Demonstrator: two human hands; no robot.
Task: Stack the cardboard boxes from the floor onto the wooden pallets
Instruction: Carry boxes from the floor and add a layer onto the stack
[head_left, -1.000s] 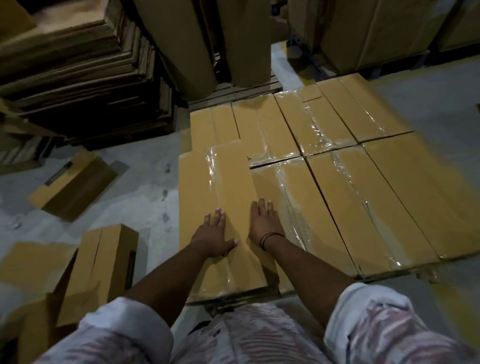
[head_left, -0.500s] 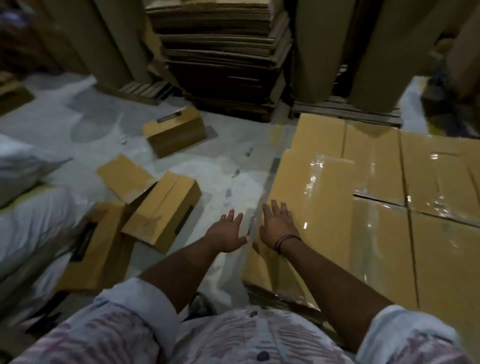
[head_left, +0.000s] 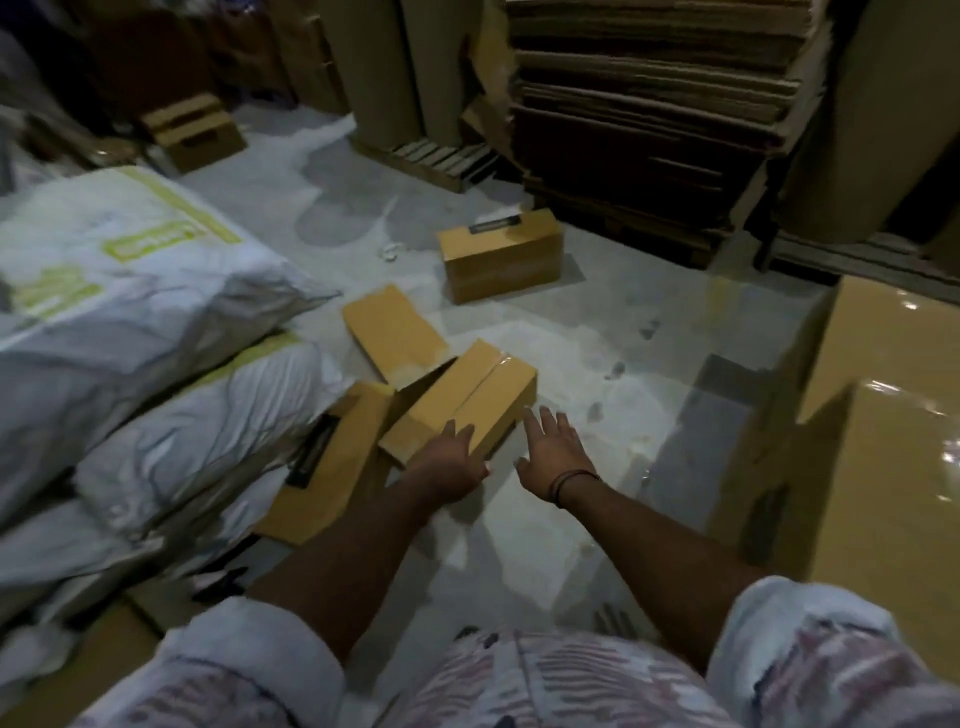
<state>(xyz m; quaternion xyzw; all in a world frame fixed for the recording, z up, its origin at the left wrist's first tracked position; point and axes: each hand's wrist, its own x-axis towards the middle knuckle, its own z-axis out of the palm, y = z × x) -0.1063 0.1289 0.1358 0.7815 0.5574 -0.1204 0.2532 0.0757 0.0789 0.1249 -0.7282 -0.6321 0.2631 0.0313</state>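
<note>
The nearest cardboard box (head_left: 467, 397) lies on the floor (head_left: 597, 338) just ahead, long axis running away to our right. Our left grip (head_left: 452, 467) rests flat and spread on its near end. Our right grip (head_left: 553, 452), splayed and empty, hovers just beside its right flank.

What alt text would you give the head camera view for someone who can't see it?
A person's left hand and right hand reach, both open, toward a taped cardboard box on the grey floor. More boxes lie nearby, white sacks are piled at left, stacked boxes stand at right.
</note>
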